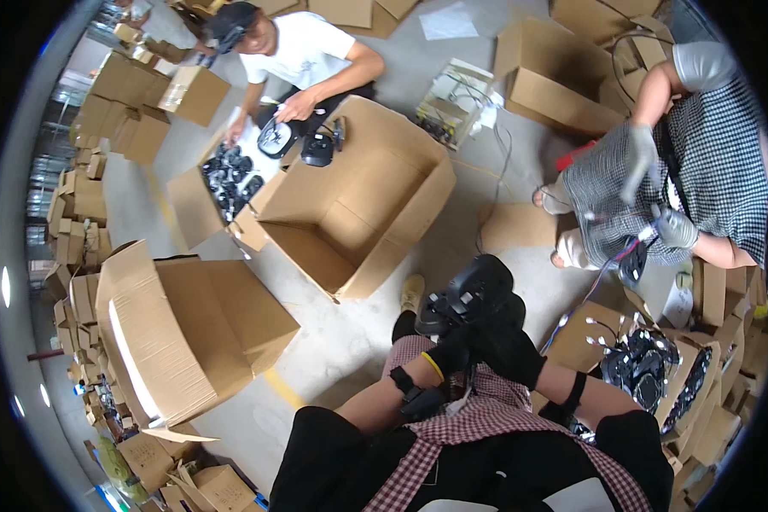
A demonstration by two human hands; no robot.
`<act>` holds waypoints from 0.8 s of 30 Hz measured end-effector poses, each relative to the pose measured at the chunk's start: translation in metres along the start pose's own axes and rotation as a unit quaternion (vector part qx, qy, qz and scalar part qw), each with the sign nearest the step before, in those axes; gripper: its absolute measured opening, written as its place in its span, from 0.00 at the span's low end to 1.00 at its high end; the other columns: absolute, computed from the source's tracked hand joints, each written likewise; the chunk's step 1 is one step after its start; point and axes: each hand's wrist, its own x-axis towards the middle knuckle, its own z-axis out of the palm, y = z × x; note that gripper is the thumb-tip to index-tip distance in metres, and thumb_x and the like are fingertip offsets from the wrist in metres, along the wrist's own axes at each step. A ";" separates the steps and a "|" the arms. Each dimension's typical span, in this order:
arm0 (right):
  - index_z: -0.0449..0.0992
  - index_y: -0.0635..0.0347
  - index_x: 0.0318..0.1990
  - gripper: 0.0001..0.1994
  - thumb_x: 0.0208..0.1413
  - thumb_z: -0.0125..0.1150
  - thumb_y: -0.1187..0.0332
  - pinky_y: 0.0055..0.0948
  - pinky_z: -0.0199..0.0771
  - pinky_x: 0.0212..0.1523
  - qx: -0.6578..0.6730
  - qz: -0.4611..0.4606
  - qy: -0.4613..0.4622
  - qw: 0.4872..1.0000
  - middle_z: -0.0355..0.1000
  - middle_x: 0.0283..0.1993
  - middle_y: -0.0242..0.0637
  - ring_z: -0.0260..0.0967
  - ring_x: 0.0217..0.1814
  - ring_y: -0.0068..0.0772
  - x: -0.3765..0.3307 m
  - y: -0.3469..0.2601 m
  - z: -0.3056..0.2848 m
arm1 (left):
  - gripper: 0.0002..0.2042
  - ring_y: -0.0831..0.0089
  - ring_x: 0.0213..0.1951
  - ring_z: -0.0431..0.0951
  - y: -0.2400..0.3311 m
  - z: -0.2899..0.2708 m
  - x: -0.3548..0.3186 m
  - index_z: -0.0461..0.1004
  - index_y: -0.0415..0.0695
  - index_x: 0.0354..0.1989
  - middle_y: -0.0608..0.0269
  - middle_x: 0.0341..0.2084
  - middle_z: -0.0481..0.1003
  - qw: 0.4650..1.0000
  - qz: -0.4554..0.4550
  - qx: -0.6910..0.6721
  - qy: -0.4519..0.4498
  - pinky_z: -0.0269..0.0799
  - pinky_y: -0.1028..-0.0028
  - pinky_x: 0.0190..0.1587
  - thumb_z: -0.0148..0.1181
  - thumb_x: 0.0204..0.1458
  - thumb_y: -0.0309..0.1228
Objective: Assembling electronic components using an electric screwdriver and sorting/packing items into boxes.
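Both my hands wear black gloves and are close together in front of my checked apron. A black moulded plastic part, with a rounded head and a wider lower piece, is between them; its exact kind is unclear. My left hand, with a yellow cuff edge, grips it from the left and below. My right hand is closed against its right side. Black glove on black plastic hides most of the fingertips. Just beyond the part stands a light shoe on the floor.
A large open carton stands ahead, another at left. Beyond, a seated person handles black parts beside a box of them. At right, a gloved person holds a wired part. A box of black wired parts is near my right.
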 end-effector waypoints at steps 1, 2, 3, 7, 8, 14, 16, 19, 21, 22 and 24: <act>0.77 0.59 0.40 0.08 0.52 0.58 0.73 0.40 0.73 0.45 -0.002 -0.011 0.005 1.000 0.75 0.41 0.45 0.73 0.45 0.47 -0.003 -0.003 -0.005 | 0.16 0.69 0.45 0.78 0.007 0.003 -0.005 0.71 0.39 0.53 0.58 0.46 0.76 1.000 0.011 0.006 -0.001 0.76 0.70 0.48 0.53 0.59 0.33; 0.77 0.59 0.40 0.08 0.52 0.58 0.73 0.41 0.73 0.47 0.012 -0.017 0.010 1.000 0.75 0.41 0.46 0.73 0.45 0.48 -0.009 -0.006 -0.008 | 0.16 0.69 0.44 0.78 0.012 0.004 -0.009 0.71 0.39 0.52 0.58 0.45 0.76 0.995 0.047 0.088 -0.026 0.76 0.71 0.48 0.53 0.59 0.33; 0.77 0.58 0.41 0.09 0.52 0.58 0.73 0.42 0.73 0.48 0.025 -0.023 0.015 0.999 0.74 0.41 0.46 0.73 0.45 0.48 -0.008 -0.010 -0.011 | 0.15 0.70 0.44 0.78 0.018 0.005 -0.013 0.72 0.40 0.52 0.59 0.45 0.76 0.981 0.083 0.170 -0.051 0.76 0.71 0.47 0.53 0.59 0.33; 0.78 0.56 0.44 0.12 0.51 0.61 0.74 0.38 0.77 0.45 0.019 -0.029 0.059 0.998 0.76 0.45 0.43 0.75 0.45 0.47 0.004 -0.049 -0.051 | 0.14 0.71 0.43 0.77 0.027 -0.003 -0.016 0.72 0.40 0.50 0.59 0.43 0.76 0.892 0.188 0.393 -0.117 0.76 0.72 0.46 0.53 0.59 0.33; 0.78 0.56 0.44 0.12 0.51 0.61 0.74 0.38 0.77 0.45 0.016 -0.039 0.058 0.997 0.76 0.45 0.43 0.75 0.45 0.47 0.007 -0.052 -0.057 | 0.15 0.70 0.43 0.77 0.033 -0.010 -0.008 0.71 0.42 0.51 0.59 0.43 0.76 0.961 0.114 0.239 -0.084 0.76 0.71 0.46 0.54 0.59 0.35; 0.78 0.62 0.42 0.11 0.49 0.60 0.77 0.33 0.77 0.41 0.052 0.076 0.104 0.990 0.77 0.39 0.42 0.77 0.39 0.42 0.012 -0.027 -0.069 | 0.06 0.74 0.17 0.66 0.091 0.001 -0.037 0.68 0.51 0.35 0.70 0.16 0.63 0.986 0.087 0.143 0.028 0.61 0.76 0.18 0.54 0.59 0.37; 0.79 0.62 0.40 0.09 0.51 0.59 0.77 0.32 0.76 0.41 0.059 0.123 0.113 0.984 0.77 0.38 0.43 0.77 0.38 0.41 0.012 -0.015 -0.058 | 0.06 0.74 0.16 0.66 0.115 -0.012 -0.045 0.67 0.52 0.35 0.70 0.16 0.64 0.984 0.118 0.123 0.043 0.60 0.76 0.17 0.55 0.59 0.38; 0.79 0.61 0.40 0.08 0.54 0.57 0.75 0.33 0.76 0.39 0.043 0.174 0.093 0.979 0.77 0.37 0.42 0.76 0.37 0.40 0.011 0.015 -0.036 | 0.09 0.78 0.14 0.64 0.160 -0.034 -0.062 0.67 0.53 0.29 0.73 0.14 0.64 0.960 0.149 0.214 0.102 0.58 0.78 0.15 0.56 0.59 0.41; 0.78 0.60 0.40 0.08 0.56 0.55 0.73 0.34 0.76 0.38 0.037 0.228 0.077 0.970 0.77 0.37 0.42 0.76 0.36 0.40 -0.003 0.032 -0.024 | 0.11 0.78 0.14 0.64 0.191 -0.034 -0.083 0.70 0.51 0.29 0.72 0.15 0.65 0.940 0.187 0.256 0.130 0.59 0.78 0.15 0.57 0.57 0.42; 0.78 0.60 0.40 0.08 0.57 0.53 0.71 0.35 0.76 0.38 0.009 0.248 0.026 0.968 0.77 0.37 0.42 0.76 0.35 0.41 -0.005 0.039 -0.019 | 0.11 0.78 0.14 0.64 0.205 -0.036 -0.095 0.70 0.51 0.29 0.72 0.15 0.65 0.940 0.180 0.259 0.128 0.59 0.78 0.15 0.57 0.57 0.42; 0.77 0.59 0.40 0.10 0.57 0.50 0.68 0.38 0.75 0.38 -0.059 0.193 -0.002 0.979 0.76 0.37 0.42 0.75 0.34 0.41 -0.021 0.067 0.001 | 0.11 0.80 0.15 0.64 0.232 -0.042 -0.110 0.71 0.50 0.30 0.73 0.15 0.64 0.934 0.184 0.283 0.119 0.60 0.79 0.16 0.57 0.57 0.43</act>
